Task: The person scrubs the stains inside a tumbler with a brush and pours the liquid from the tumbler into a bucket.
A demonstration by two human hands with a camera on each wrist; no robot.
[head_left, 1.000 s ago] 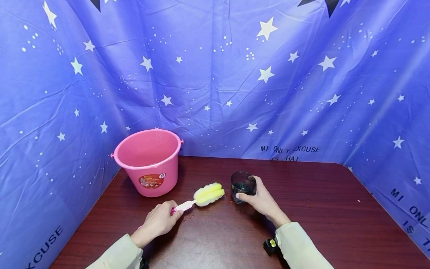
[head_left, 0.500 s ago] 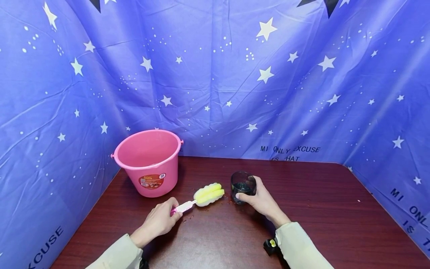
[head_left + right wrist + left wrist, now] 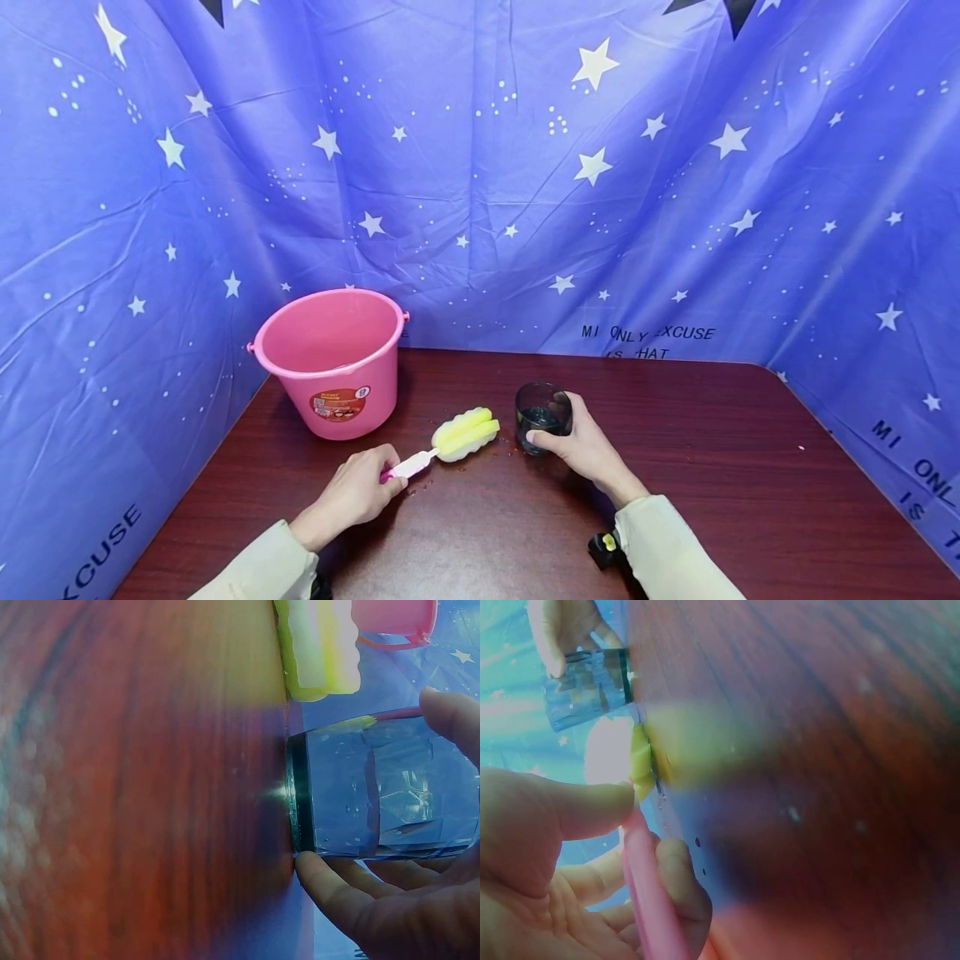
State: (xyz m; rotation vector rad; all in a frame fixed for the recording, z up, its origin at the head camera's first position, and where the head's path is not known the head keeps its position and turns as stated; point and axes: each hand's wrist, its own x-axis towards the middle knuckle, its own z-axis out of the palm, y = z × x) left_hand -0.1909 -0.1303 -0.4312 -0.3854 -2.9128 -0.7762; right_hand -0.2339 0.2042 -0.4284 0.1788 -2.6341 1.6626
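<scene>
Left hand (image 3: 358,486) is gripping the sponge brush (image 3: 463,435) by its handle (image 3: 409,464), right of the pink bucket (image 3: 363,393); right hand (image 3: 583,444) is holding the glass (image 3: 534,417), farther right of it. Brush is looking light, squishy-headed, so I'd be using the handle. Glass is looking slick, breakable; I'd be cupping its sides.

Left sleeve (image 3: 258,567): slanting up and rightward from the bottom edge, left of centre; bare left wrist (image 3: 311,527) showing past the cuff.
Left hand (image 3: 358,490): lying lower left of centre, back facing up, gripping.
Left thumb (image 3: 592,810): pressing nearly straight, middle left of the left wrist view; left fingers (image 3: 684,889) curling below it.
Right sleeve (image 3: 675,546): slanting up and leftward from the bottom edge.
Right hand (image 3: 590,446): holding firm, lower right of centre.
Right thumb (image 3: 551,442): pointing left.
Right fingers (image 3: 334,892): wrapping along the lower right of the right wrist view.
</scene>
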